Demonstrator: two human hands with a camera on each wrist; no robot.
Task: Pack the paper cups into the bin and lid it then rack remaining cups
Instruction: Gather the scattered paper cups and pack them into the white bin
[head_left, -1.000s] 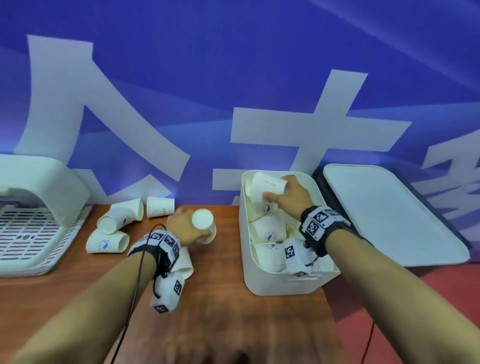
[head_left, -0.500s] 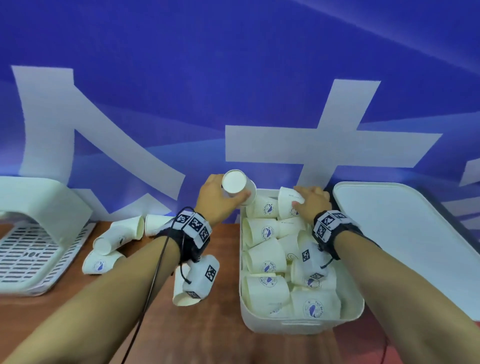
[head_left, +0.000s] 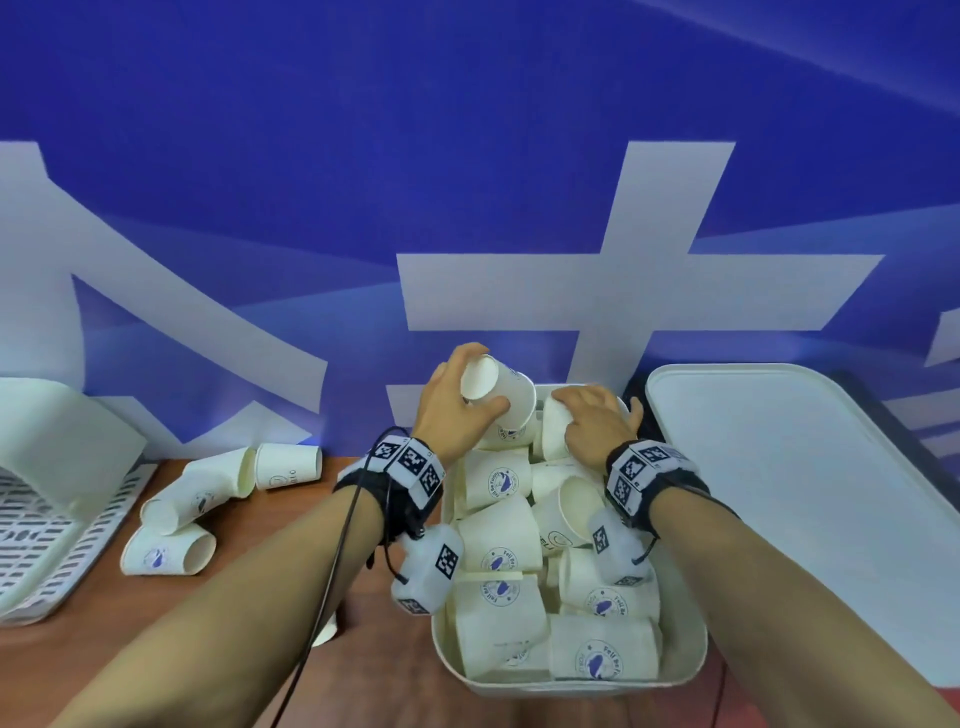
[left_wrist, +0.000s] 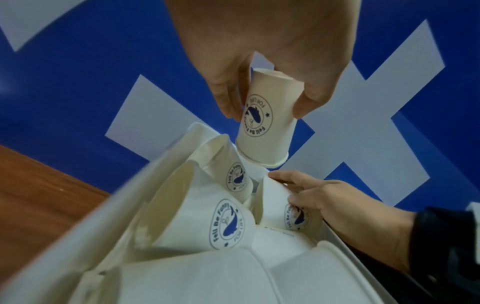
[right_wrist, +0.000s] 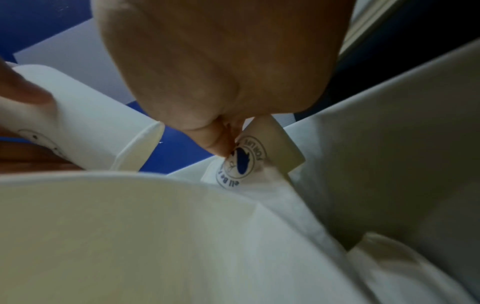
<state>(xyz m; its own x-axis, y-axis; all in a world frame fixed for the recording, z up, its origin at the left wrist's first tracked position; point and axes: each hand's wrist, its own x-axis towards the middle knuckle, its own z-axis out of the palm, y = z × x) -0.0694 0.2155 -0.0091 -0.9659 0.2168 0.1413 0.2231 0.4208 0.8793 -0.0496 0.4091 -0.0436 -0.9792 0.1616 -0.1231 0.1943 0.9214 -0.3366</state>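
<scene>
The white bin (head_left: 680, 670) is packed with several white paper cups lying on their sides. My left hand (head_left: 467, 389) grips one paper cup (head_left: 506, 395) bottom-up over the bin's far left corner; in the left wrist view my left hand (left_wrist: 267, 102) has thumb and fingers curled round that cup (left_wrist: 262, 135). My right hand (head_left: 589, 423) lies over a cup (head_left: 556, 434) at the bin's far end, and the right hand (left_wrist: 309, 197) curls round this cup (left_wrist: 275, 205). The bin's white lid (head_left: 779, 493) leans to the right of the bin.
Three loose cups (head_left: 208, 496) lie on the wooden table (head_left: 104, 654) left of the bin, with another cup (head_left: 327, 631) partly hidden under my left forearm. A white slotted rack (head_left: 47, 519) stands at the far left. A blue banner wall is close behind.
My left hand lifted a cup from the table and carried it right, over the bin's far left corner. My right hand went deeper into the bin's far end with its cup.
</scene>
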